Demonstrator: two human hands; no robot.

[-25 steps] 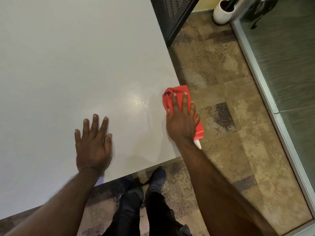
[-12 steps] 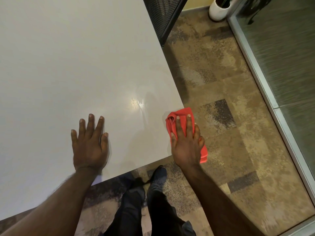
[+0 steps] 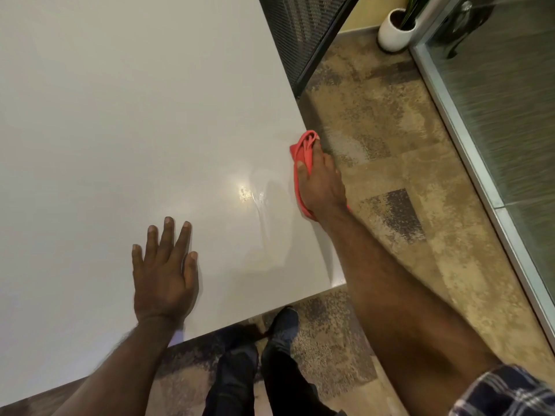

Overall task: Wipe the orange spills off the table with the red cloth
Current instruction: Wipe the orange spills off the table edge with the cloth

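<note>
The red cloth (image 3: 301, 148) lies bunched at the right edge of the white table (image 3: 120, 115), partly over the edge. My right hand (image 3: 321, 184) presses down on it with the fingers gripping its folds. Left of the cloth a wet, shiny smear (image 3: 261, 202) curves across the tabletop, with a faint yellowish patch (image 3: 264, 259) near the front corner. My left hand (image 3: 163, 271) rests flat on the table near the front edge, fingers spread, holding nothing.
A dark mesh panel (image 3: 303, 34) stands beyond the table's right edge. A white plant pot (image 3: 393, 31) sits on the patterned carpet (image 3: 390, 145) at the back. A glass wall with a metal frame (image 3: 468, 139) runs along the right. My feet (image 3: 282, 328) stand under the front edge.
My right hand slid the red cloth back along the table's right edge, first toward the front corner, then away from me again. The left hand stayed flat in place.
</note>
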